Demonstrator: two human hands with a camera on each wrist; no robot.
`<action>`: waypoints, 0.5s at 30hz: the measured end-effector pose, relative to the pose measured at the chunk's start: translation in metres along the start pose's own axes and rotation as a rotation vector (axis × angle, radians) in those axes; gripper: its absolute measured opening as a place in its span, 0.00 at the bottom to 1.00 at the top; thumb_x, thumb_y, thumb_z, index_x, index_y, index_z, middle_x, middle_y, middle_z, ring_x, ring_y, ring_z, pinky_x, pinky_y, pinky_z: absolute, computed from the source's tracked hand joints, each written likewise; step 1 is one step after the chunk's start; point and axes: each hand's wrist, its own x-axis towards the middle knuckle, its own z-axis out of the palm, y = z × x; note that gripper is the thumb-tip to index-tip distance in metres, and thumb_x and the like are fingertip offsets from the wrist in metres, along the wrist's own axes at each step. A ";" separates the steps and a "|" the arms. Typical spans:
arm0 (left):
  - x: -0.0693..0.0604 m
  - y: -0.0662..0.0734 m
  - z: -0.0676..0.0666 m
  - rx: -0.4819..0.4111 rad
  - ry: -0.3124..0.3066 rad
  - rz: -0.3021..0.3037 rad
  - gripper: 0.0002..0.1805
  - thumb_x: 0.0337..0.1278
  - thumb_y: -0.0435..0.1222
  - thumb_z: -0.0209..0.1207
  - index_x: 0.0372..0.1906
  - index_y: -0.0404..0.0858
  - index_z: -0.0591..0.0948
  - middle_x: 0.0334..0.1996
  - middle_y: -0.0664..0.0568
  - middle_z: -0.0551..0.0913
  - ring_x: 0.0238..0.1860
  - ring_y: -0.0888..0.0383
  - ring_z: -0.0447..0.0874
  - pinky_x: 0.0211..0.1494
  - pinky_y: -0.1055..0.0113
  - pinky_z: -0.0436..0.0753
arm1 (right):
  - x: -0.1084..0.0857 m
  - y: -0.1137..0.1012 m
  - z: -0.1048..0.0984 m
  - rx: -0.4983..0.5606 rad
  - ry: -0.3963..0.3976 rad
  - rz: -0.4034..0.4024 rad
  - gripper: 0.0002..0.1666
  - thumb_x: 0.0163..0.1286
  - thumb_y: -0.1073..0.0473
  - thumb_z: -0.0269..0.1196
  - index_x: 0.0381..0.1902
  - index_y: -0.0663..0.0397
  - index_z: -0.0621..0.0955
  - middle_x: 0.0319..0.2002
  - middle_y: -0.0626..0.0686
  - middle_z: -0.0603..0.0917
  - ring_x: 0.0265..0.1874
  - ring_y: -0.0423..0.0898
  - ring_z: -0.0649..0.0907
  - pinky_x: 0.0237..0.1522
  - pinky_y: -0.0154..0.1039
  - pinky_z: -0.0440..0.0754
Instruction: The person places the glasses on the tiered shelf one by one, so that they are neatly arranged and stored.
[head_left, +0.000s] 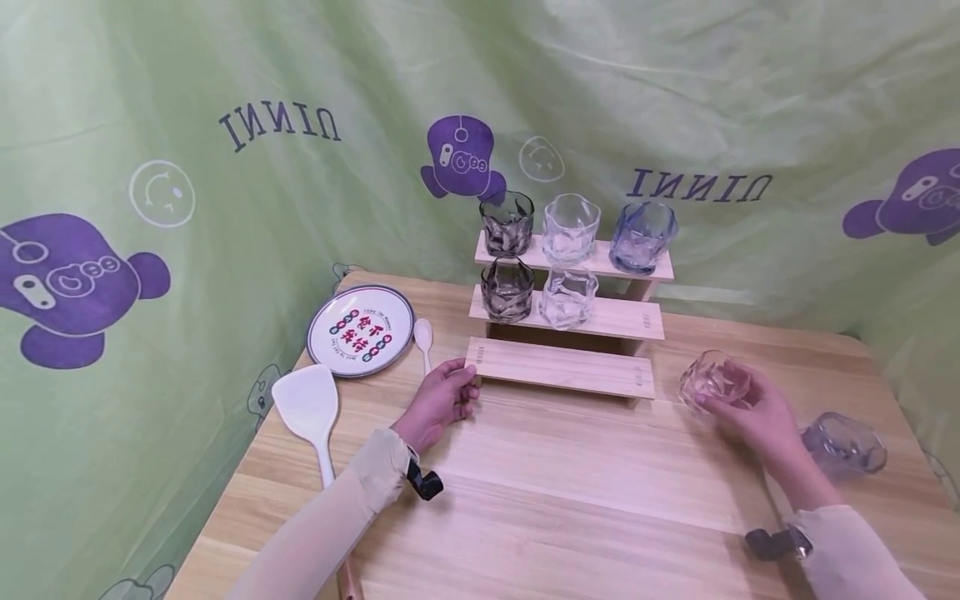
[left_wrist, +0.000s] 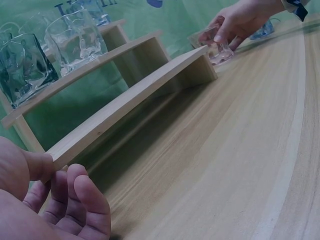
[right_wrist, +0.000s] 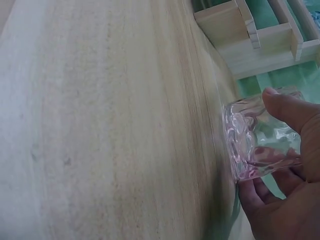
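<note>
A three-tier wooden rack stands toward the back of the table. My left hand pinches the left end of its lowest shelf, thumb on top and fingers beneath, as the left wrist view shows. In my right hand is a pinkish clear glass, gripped between thumb and fingers to the right of the rack. The top tier bears a dark grey glass, a clear glass and a blue glass. On the middle tier are another dark glass and another clear glass.
A bluish glass sits at the table's right, beside my right forearm. To the left are a printed plate, a small white spoon and a white spatula. Green printed cloth hangs behind the table.
</note>
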 end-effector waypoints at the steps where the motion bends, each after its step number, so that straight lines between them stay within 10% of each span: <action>1: 0.000 0.000 0.000 0.002 -0.001 0.001 0.24 0.70 0.38 0.61 0.65 0.38 0.68 0.41 0.47 0.81 0.34 0.58 0.78 0.31 0.68 0.79 | -0.001 -0.001 0.000 0.007 0.006 0.005 0.54 0.64 0.48 0.74 0.77 0.63 0.59 0.70 0.71 0.67 0.63 0.67 0.71 0.54 0.26 0.76; 15: 0.002 -0.002 -0.002 -0.006 0.003 -0.003 0.24 0.70 0.39 0.62 0.64 0.38 0.69 0.41 0.48 0.81 0.34 0.58 0.78 0.31 0.68 0.79 | 0.002 -0.055 -0.011 0.141 0.122 -0.068 0.48 0.64 0.56 0.75 0.77 0.51 0.65 0.68 0.53 0.75 0.57 0.39 0.75 0.50 0.20 0.75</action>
